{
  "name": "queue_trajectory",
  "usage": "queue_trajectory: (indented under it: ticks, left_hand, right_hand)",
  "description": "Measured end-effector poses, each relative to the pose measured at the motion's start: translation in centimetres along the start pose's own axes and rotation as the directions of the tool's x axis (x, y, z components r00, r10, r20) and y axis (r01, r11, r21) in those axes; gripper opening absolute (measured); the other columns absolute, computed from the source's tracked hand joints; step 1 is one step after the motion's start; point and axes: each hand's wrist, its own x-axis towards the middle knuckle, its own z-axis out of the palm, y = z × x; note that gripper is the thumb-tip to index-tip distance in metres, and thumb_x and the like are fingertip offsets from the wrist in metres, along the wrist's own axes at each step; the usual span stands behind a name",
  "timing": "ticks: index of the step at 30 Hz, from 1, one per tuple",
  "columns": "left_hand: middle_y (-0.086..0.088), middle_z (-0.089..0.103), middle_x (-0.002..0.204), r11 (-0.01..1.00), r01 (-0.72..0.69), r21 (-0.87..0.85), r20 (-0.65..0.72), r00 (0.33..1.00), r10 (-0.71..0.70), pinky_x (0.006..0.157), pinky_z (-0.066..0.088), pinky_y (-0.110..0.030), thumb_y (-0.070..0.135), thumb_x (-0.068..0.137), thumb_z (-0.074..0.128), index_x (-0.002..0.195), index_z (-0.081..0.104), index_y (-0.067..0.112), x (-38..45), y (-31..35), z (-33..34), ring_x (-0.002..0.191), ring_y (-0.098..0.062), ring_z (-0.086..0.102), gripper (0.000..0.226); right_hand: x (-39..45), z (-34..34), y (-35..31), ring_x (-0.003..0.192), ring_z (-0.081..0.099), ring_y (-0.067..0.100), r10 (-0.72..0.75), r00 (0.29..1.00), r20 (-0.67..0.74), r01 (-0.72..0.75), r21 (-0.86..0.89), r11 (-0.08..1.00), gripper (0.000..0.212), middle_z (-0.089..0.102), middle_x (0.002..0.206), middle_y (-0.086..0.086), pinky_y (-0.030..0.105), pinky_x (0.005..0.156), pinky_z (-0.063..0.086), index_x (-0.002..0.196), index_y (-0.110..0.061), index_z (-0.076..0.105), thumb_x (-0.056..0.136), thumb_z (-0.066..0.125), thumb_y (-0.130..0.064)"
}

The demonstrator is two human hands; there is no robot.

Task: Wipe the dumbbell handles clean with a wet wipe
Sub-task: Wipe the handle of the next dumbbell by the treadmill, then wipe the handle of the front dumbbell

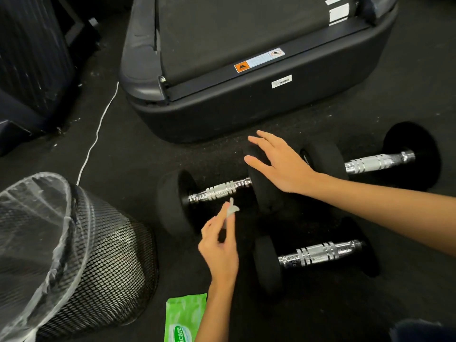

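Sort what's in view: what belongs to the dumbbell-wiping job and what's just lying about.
Job: wet wipe pinched in left hand; right hand over middle dumbbell; far dumbbell; near dumbbell; green wipes pack.

Lying about: treadmill; mesh bin; white cable.

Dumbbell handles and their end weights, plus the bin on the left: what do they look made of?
Dumbbell handles: bright, mirror-like metal, likely chrome-plated steel, with ribbed grip bands. End weights: matte black with no shine, probably rubber or a rubber coat; the core is hidden. Bin: black wire mesh, open weave visible, lined with a thin clear plastic bag.
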Motion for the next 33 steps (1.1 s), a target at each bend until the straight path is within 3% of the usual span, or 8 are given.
queue_trajectory:
  ticks: [4,6,10,18,24,26,30,33]
  left_hand:
    - [0.002,0.076,0.108,0.956,0.192,-0.222,0.002,0.98,-0.197,0.099,0.051,-0.04,0.01,0.088,0.071,0.11,0.075,0.01,0.2,3.4,-1.0,0.109,-0.016,0.069,0.022]
    - [-0.002,0.076,0.107,0.94,0.202,-0.276,0.065,0.979,-0.191,0.098,0.052,-0.04,0.005,0.087,0.072,0.108,0.075,0.007,-0.2,5.2,-1.1,0.108,-0.02,0.07,0.021]
    - [-0.006,0.077,0.104,0.886,0.264,-0.38,0.167,0.962,-0.215,0.092,0.055,-0.034,-0.001,0.084,0.072,0.104,0.076,0.01,-1.4,8.0,-0.4,0.104,-0.023,0.071,0.023]
    - [-0.004,0.071,0.119,0.922,0.261,-0.286,0.392,0.91,-0.136,0.083,0.056,-0.025,0.0,0.075,0.081,0.112,0.074,0.009,-3.8,8.5,-0.9,0.113,-0.016,0.066,0.039]
    - [-0.006,0.072,0.118,0.817,0.504,-0.279,0.576,0.769,-0.277,0.097,0.052,-0.043,0.01,0.081,0.076,0.107,0.068,0.003,-3.2,9.4,-2.6,0.114,-0.023,0.066,0.028]
    - [-0.009,0.072,0.117,0.756,0.596,-0.271,0.622,0.708,-0.334,0.096,0.053,-0.045,0.003,0.084,0.073,0.108,0.061,0.004,-3.2,9.7,-2.4,0.11,-0.028,0.068,0.027]
    - [-0.012,0.075,0.098,0.833,0.514,-0.203,0.601,0.737,-0.309,0.083,0.055,-0.036,0.002,0.079,0.077,0.107,0.059,0.009,-3.7,9.3,-1.5,0.093,-0.026,0.072,0.035]
    - [-0.003,0.074,0.09,0.976,0.209,-0.06,0.461,0.873,-0.159,0.079,0.052,-0.026,0.006,0.083,0.076,0.102,0.063,0.014,-4.3,8.3,-1.0,0.085,-0.014,0.069,0.024]
  right_hand:
    - [-5.4,-1.2,-1.5,0.109,0.058,0.011,-0.192,0.946,-0.262,0.259,0.25,0.933,0.021,0.064,0.113,0.0,0.028,0.095,0.045,0.112,-0.013,0.068,0.091,0.065,-0.016]
    - [-8.4,-1.0,-2.1,0.09,0.064,0.008,-0.112,0.982,-0.15,0.164,0.402,0.901,0.011,0.07,0.093,-0.006,0.028,0.082,0.049,0.095,-0.016,0.074,0.085,0.073,-0.014]
    - [-11.9,-0.3,-2.4,0.092,0.067,0.006,0.06,0.977,0.204,-0.171,0.584,0.794,0.036,0.071,0.1,-0.01,0.03,0.083,0.055,0.104,-0.029,0.072,0.071,0.078,-0.042]
    - [-13.7,-0.8,-2.2,0.096,0.07,0.024,0.074,0.979,0.192,-0.197,0.777,0.597,0.022,0.074,0.097,0.009,0.036,0.091,0.054,0.102,-0.008,0.073,0.084,0.07,-0.021]
    - [-15.4,-2.2,-1.0,0.088,0.068,0.02,0.009,0.94,0.34,-0.279,0.754,0.595,0.018,0.072,0.091,0.011,0.03,0.078,0.053,0.091,-0.007,0.074,0.086,0.067,-0.022]
    - [-15.9,-2.4,-0.5,0.091,0.068,0.025,0.011,0.922,0.387,-0.325,0.757,0.567,0.022,0.072,0.093,0.014,0.036,0.081,0.053,0.092,0.0,0.07,0.083,0.069,-0.021]
    - [-16.7,-2.3,0.0,0.084,0.067,0.029,0.041,0.908,0.418,-0.378,0.773,0.509,0.031,0.07,0.089,0.021,0.037,0.076,0.052,0.092,0.007,0.059,0.08,0.073,-0.018]
    - [-16.7,-2.4,0.8,0.067,0.058,0.021,0.1,0.936,0.338,-0.33,0.744,0.581,0.025,0.064,0.07,0.016,0.033,0.063,0.044,0.087,-0.002,0.055,0.082,0.074,-0.016]
